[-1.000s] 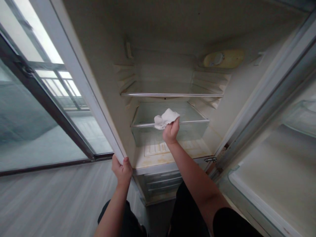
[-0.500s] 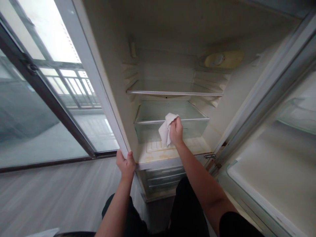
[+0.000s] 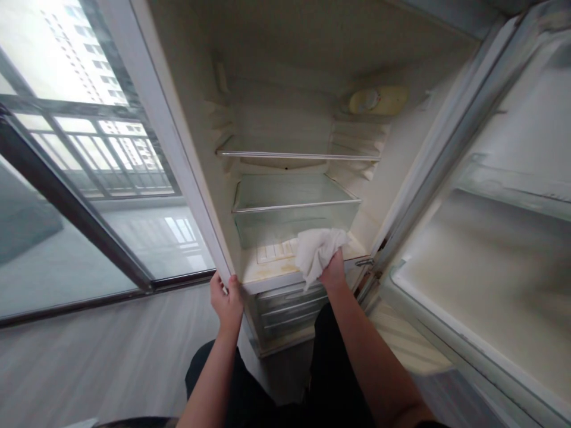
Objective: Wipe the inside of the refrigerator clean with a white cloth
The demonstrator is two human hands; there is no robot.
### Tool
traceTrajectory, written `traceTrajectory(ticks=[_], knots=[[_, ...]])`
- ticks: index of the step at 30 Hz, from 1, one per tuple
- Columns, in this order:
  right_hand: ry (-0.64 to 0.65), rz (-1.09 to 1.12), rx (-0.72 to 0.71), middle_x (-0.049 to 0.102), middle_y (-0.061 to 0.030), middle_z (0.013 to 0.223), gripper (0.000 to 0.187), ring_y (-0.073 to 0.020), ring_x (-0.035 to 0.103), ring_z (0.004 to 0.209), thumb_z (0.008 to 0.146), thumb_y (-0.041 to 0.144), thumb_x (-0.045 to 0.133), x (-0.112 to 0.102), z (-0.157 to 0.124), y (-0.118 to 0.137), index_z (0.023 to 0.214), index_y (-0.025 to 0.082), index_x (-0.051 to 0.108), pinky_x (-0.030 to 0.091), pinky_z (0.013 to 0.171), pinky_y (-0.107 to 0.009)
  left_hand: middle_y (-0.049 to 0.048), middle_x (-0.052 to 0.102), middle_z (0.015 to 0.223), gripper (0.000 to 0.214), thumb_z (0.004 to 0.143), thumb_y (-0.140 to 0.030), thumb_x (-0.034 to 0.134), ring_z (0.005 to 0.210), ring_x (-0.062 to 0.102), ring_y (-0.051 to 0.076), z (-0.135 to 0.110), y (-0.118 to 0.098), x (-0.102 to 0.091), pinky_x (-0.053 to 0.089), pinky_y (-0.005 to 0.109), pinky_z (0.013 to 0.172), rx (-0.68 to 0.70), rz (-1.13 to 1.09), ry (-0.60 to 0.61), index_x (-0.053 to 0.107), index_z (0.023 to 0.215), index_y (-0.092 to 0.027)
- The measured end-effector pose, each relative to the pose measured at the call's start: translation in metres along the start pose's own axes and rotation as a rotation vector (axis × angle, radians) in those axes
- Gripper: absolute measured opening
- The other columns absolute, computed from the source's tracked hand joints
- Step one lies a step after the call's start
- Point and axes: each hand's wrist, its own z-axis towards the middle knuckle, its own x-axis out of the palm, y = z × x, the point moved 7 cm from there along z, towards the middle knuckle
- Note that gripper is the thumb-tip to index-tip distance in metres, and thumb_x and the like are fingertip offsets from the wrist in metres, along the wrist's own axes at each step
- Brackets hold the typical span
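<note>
An empty fridge stands open before me, its floor (image 3: 272, 267) stained yellow-brown. My right hand (image 3: 333, 272) is closed on a crumpled white cloth (image 3: 316, 251) at the front right of that floor, near the lip. My left hand (image 3: 227, 297) grips the lower front edge of the fridge's left side wall (image 3: 178, 154). A glass shelf (image 3: 294, 205) hangs just above the cloth, and a second glass shelf (image 3: 298, 156) sits higher up.
The fridge door (image 3: 486, 261) stands open on the right, its inner liner pale. A freezer drawer front (image 3: 289, 309) lies below the floor lip. A thermostat dial (image 3: 377, 100) sits top right. Left are a glass sliding door (image 3: 89, 196) and grey floor (image 3: 89, 362).
My right hand has brought the cloth down from the lower glass shelf's front edge to the fridge floor's front right. My left hand keeps its grip on the side wall.
</note>
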Motion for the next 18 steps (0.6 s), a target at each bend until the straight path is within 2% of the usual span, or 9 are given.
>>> traceTrajectory(ticks=[2,3,6,8,9,11,14,16,18], knots=[[0.032,-0.110,-0.020,0.073,-0.0074,0.093,0.054,-0.0208,0.070,0.088,0.097,0.061,0.035,0.008,-0.018,-0.002,0.108,0.021,0.069,0.059,0.084,-0.037,0.0135,0.062,0.128,0.050,0.093,-0.050,0.058,0.116,0.060,0.024,-0.027,0.016,-0.002,0.050,0.036,0.094,-0.053,-0.048,0.040,0.057,0.131,-0.017],[0.083,-0.195,-0.056,0.073,-0.0079,0.098,0.049,-0.0210,0.070,0.092,0.096,0.059,0.042,0.021,-0.026,-0.002,0.109,0.020,0.069,0.059,0.086,-0.036,0.0163,0.055,0.141,0.058,0.092,-0.048,0.061,0.128,0.057,0.026,-0.042,0.024,-0.006,0.050,0.038,0.100,-0.050,-0.085,0.048,0.051,0.141,-0.018],[0.403,-0.685,-0.299,0.071,-0.0118,0.118,0.036,-0.0247,0.063,0.115,0.095,0.046,0.059,0.091,-0.054,-0.007,0.113,0.018,0.070,0.049,0.106,-0.041,0.0199,0.036,0.161,0.077,0.089,-0.044,0.064,0.145,0.045,0.031,-0.095,0.055,-0.021,0.047,0.047,0.112,-0.050,-0.122,0.101,0.033,0.156,-0.022],[0.622,-1.025,-0.439,0.068,-0.0140,0.125,0.034,-0.0287,0.056,0.126,0.098,0.043,0.059,0.136,-0.075,-0.023,0.116,0.017,0.071,0.039,0.116,-0.048,0.0212,0.039,0.159,0.076,0.089,-0.046,0.062,0.143,0.048,0.034,-0.129,0.084,-0.032,0.047,0.051,0.112,-0.159,-0.052,0.170,0.035,0.155,-0.021],[0.670,-1.133,-0.468,0.065,-0.0142,0.130,0.034,-0.0290,0.053,0.131,0.100,0.042,0.056,0.150,-0.082,-0.031,0.118,0.016,0.070,0.036,0.118,-0.049,0.0223,0.045,0.154,0.075,0.089,-0.049,0.061,0.138,0.053,0.035,-0.145,0.098,-0.037,0.049,0.053,0.110,-0.237,-0.018,0.208,0.037,0.154,-0.018],[0.702,-1.242,-0.473,0.060,-0.0137,0.139,0.038,-0.0281,0.047,0.137,0.104,0.043,0.050,0.163,-0.088,-0.042,0.124,0.017,0.068,0.033,0.120,-0.048,0.0239,0.058,0.139,0.075,0.089,-0.053,0.058,0.125,0.064,0.035,-0.168,0.118,-0.040,0.052,0.055,0.105,-0.365,0.018,0.335,0.041,0.150,-0.013],[0.681,-1.260,-0.392,0.055,-0.0113,0.147,0.047,-0.0275,0.043,0.142,0.103,0.052,0.049,0.143,-0.081,-0.044,0.139,0.023,0.060,0.030,0.122,-0.049,0.0191,0.069,0.121,0.070,0.086,-0.059,0.056,0.110,0.071,0.034,-0.175,0.126,-0.038,0.057,0.053,0.097,-0.412,0.057,0.436,0.050,0.139,-0.014],[0.622,-1.290,-0.296,0.051,-0.0115,0.153,0.055,-0.0295,0.038,0.147,0.100,0.059,0.051,0.109,-0.064,-0.040,0.145,0.027,0.056,0.025,0.123,-0.053,0.0156,0.072,0.113,0.065,0.083,-0.062,0.057,0.102,0.074,0.034,-0.169,0.125,-0.031,0.060,0.051,0.087,-0.409,0.053,0.480,0.055,0.130,-0.018],[0.519,-1.354,-0.180,0.044,-0.0144,0.159,0.060,-0.0322,0.030,0.153,0.099,0.063,0.052,0.064,-0.041,-0.033,0.146,0.026,0.056,0.019,0.124,-0.057,0.0116,0.073,0.108,0.055,0.081,-0.063,0.057,0.099,0.074,0.035,-0.163,0.125,-0.026,0.060,0.052,0.082,-0.391,0.065,0.487,0.059,0.120,-0.024]])
